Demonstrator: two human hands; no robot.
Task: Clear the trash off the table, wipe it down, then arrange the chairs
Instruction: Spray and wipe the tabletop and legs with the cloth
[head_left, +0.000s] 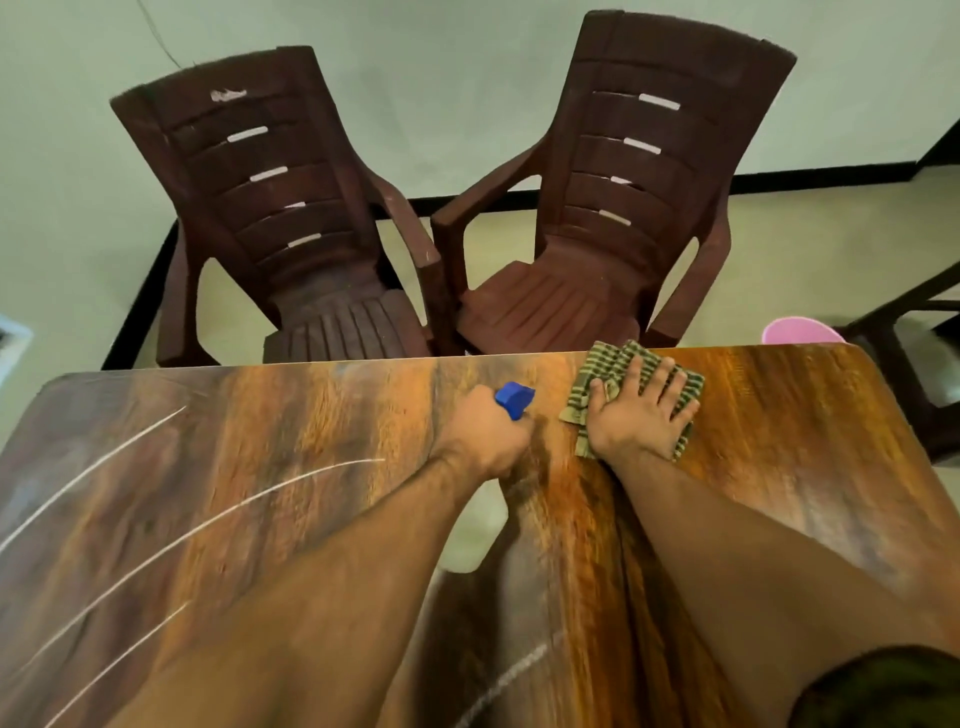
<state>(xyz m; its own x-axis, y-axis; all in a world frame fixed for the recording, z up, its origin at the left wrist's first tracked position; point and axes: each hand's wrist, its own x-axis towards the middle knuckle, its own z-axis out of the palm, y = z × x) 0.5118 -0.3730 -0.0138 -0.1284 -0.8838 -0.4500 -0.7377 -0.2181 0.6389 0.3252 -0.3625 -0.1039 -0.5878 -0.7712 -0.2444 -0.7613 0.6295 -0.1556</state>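
Observation:
The wood-grain table (260, 493) fills the lower part of the head view. My right hand (641, 415) lies flat with fingers spread on a green checked cloth (605, 371) near the table's far edge. My left hand (488, 434) grips a spray bottle with a blue head (514, 399); the bottle's body is hidden under my fist. Two dark brown plastic armchairs stand beyond the far edge, one on the left (291, 218) and one on the right (618, 208), both facing the table.
A pink bucket (800, 332) peeks out past the table's far right corner. Part of another dark chair (914, 353) stands at the right. A pale wall with black skirting runs behind the chairs.

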